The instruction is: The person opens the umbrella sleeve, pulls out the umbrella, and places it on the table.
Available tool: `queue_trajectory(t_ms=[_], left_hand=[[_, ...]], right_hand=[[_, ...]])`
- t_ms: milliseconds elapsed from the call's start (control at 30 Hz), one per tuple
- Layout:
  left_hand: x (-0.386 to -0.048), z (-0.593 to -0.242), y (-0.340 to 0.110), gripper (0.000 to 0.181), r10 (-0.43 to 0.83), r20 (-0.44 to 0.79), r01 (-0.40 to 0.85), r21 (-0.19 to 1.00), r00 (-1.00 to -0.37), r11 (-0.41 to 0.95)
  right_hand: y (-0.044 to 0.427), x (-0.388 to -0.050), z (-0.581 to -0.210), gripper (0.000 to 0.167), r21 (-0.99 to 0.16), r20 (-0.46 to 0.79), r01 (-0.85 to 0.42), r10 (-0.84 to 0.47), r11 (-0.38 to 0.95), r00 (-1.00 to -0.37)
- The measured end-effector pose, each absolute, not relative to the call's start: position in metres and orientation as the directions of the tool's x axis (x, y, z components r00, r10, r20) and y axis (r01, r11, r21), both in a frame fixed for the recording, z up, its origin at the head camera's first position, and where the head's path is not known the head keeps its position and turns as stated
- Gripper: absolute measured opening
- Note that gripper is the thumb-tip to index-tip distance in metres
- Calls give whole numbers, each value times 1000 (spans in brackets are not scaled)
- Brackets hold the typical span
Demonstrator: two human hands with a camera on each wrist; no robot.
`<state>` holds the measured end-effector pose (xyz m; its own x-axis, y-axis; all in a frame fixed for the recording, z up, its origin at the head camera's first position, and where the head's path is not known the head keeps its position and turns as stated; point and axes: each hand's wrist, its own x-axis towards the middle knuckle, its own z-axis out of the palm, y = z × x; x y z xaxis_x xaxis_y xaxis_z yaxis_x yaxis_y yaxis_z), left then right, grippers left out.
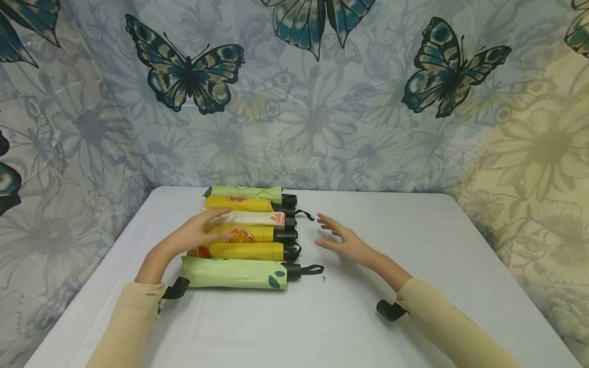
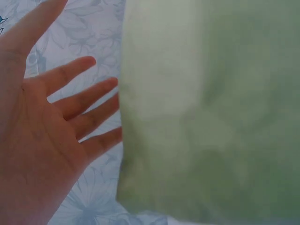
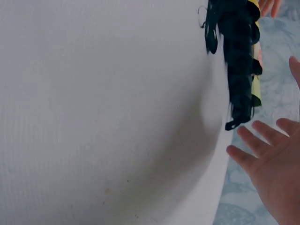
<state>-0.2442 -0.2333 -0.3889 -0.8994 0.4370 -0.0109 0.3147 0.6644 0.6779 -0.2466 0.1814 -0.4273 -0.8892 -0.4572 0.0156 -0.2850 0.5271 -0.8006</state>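
Observation:
Several folded umbrellas lie side by side in a row, their black handles pointing right. Nearest is a light green umbrella [image 1: 234, 274] with dark leaves; behind it come a yellow umbrella [image 1: 253, 251], a second yellow one with an orange slice [image 1: 259, 234], a cream one [image 1: 253, 219], another yellow one [image 1: 250, 205] and a far green one [image 1: 257, 192]. My left hand [image 1: 186, 237], fingers spread, is at the left ends of the middle umbrellas; whether it touches them I cannot tell. To the right of the handles, my right hand [image 1: 352, 246] is held apart from them, fingers extended, holding nothing.
The umbrellas lie on a white-covered table [image 1: 257, 332]. Behind and beside it hangs butterfly-and-flower patterned cloth [image 1: 317, 128]. Black wrist-worn pieces [image 1: 390, 310] stick out at both sleeves. Wrist loops [image 1: 313, 269] extend from some handles.

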Motion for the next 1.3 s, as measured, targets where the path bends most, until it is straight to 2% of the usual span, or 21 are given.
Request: queue_trajectory(t_ms=[133,367,500,733,967,1233,1300], left_hand=[[-237,-391,-237,77,456,11,341,682,-890,647],[-231,-397,-243,76,489,56,386,696,-870,606],[-229,-401,-248,72,502,77,405,701,-861,587],[-221,-403,-254,65,515,54,378,745,-855,550],[-217,-407,-258,53,538,8,342,780,-843,524],[-218,-413,-262,28,592,88,425,780,-801,459],[-218,-413,-263,27,618,77,426,790,-783,441]], right_hand=[[178,-242,-427,77,-811,-4,-280,-483,514,-876],[172,-239,-434,77,-808,45,-363,-567,463,-822],[169,-235,-435,77,-814,35,-367,-593,450,-804],[165,-229,-438,73,-825,39,-373,-615,426,-788],[159,-226,-441,68,-835,71,-402,-650,375,-756],[152,-223,-442,60,-819,94,-428,-646,382,-758],[151,-222,-443,58,-821,112,-436,-646,368,-755]])
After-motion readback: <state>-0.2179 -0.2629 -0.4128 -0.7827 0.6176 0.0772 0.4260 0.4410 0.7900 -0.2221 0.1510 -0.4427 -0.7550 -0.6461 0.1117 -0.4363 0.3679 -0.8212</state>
